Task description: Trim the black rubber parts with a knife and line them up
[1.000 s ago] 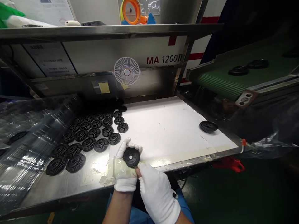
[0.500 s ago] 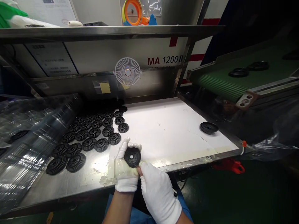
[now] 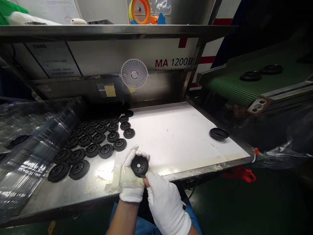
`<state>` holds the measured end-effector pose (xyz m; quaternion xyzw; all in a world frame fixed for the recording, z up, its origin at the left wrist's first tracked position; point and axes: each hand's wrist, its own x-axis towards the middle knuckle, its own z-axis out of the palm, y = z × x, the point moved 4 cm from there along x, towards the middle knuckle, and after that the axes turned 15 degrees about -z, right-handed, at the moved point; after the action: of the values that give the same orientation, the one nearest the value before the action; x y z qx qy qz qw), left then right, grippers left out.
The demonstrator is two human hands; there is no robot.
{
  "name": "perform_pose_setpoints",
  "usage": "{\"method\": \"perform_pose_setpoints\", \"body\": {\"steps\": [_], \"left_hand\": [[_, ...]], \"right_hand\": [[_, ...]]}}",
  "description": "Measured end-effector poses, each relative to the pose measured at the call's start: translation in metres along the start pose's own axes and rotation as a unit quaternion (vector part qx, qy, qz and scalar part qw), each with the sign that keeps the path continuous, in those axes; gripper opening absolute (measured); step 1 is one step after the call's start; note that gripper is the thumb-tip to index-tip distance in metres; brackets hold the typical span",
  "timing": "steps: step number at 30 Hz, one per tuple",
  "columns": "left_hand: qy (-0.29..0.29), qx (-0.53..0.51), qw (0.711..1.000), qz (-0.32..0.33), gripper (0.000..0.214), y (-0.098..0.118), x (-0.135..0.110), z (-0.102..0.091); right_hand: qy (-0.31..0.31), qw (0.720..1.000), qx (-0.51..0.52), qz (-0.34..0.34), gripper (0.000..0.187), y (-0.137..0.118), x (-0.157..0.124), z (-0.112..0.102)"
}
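Note:
My left hand [image 3: 130,178], in a white glove wrapped with clear tape, holds a black ribbed rubber disc [image 3: 139,165] with a central hole. My right hand [image 3: 166,204], also white-gloved, pinches the disc's lower edge. A small thin object may lie at those fingertips, but it is too small to tell. Just left of my hands, several matching discs [image 3: 106,151] lie in rows on a steel table [image 3: 80,192]. Another disc [image 3: 219,134] lies far right on a white board [image 3: 176,137].
Clear plastic sheeting [image 3: 31,156] covers the far left. A green belt conveyor [image 3: 234,85] at upper right carries several discs [image 3: 250,76]. A small white fan [image 3: 134,73] is fixed to the steel machine front. A red-handled tool [image 3: 241,174] lies below the table's right edge.
The held disc sits slightly higher and further right in the picture. The whole view has shifted a little. Both hands keep their hold on the disc.

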<state>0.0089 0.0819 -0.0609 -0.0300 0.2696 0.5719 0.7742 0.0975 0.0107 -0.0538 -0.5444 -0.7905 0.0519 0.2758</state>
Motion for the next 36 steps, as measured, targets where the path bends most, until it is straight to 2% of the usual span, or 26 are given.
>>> {"method": "perform_pose_setpoints", "body": {"steps": [3, 6, 11, 16, 20, 24, 31, 36], "left_hand": [[-0.025, 0.042, 0.998, -0.038, 0.03, 0.001, -0.005, 0.001], [-0.053, 0.055, 0.994, -0.083, 0.032, 0.001, -0.009, 0.001], [-0.037, 0.013, 0.998, -0.041, 0.016, 0.001, -0.005, -0.001], [-0.004, -0.011, 1.0, -0.012, 0.012, 0.0, -0.002, -0.003], [0.006, -0.017, 1.0, 0.002, 0.011, 0.003, -0.004, -0.003], [0.01, -0.026, 1.0, 0.009, 0.011, 0.009, -0.005, -0.003], [0.02, -0.07, 0.996, -0.044, 0.018, 0.012, -0.008, 0.001], [0.027, -0.061, 0.998, -0.018, 0.02, 0.013, -0.009, 0.007]], "right_hand": [[-0.003, 1.0, 0.003, -0.001, 0.019, 0.001, 0.002, -0.001], [0.004, 1.0, -0.004, 0.003, 0.018, 0.006, 0.005, -0.005], [0.003, 1.0, -0.002, 0.014, 0.017, 0.006, 0.004, -0.004], [-0.002, 1.0, 0.01, 0.005, 0.02, -0.001, -0.001, 0.004], [0.006, 0.997, 0.076, 0.024, 0.024, -0.001, 0.0, 0.001], [0.029, 0.981, 0.182, 0.056, 0.031, 0.006, 0.003, -0.009], [0.062, 0.948, 0.292, 0.109, 0.04, 0.012, 0.005, -0.023], [0.109, 0.917, 0.352, 0.15, 0.043, 0.012, 0.0, -0.032]]}}
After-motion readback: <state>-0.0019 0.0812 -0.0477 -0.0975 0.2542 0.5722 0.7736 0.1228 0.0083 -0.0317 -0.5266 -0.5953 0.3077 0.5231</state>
